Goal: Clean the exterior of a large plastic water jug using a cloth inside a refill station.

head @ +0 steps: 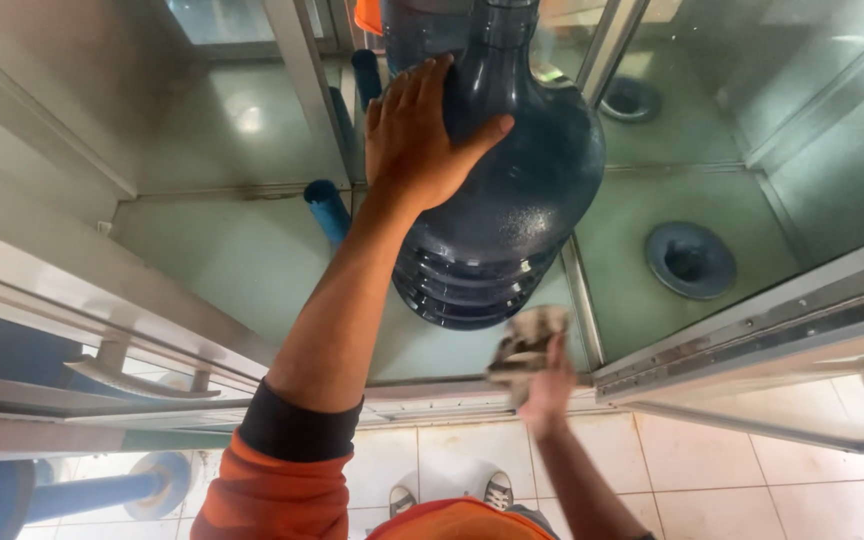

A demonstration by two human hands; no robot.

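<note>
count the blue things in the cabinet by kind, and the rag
large blue water jug, under the left hand: 1
blue pipes: 2
round blue sockets: 2
rag, in the right hand: 1
total: 6

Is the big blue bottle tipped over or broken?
The big blue bottle leans out of its cabinet bay, steadied by the left hand. No cracks or spills show. The right hand holds a rag below it.
</note>
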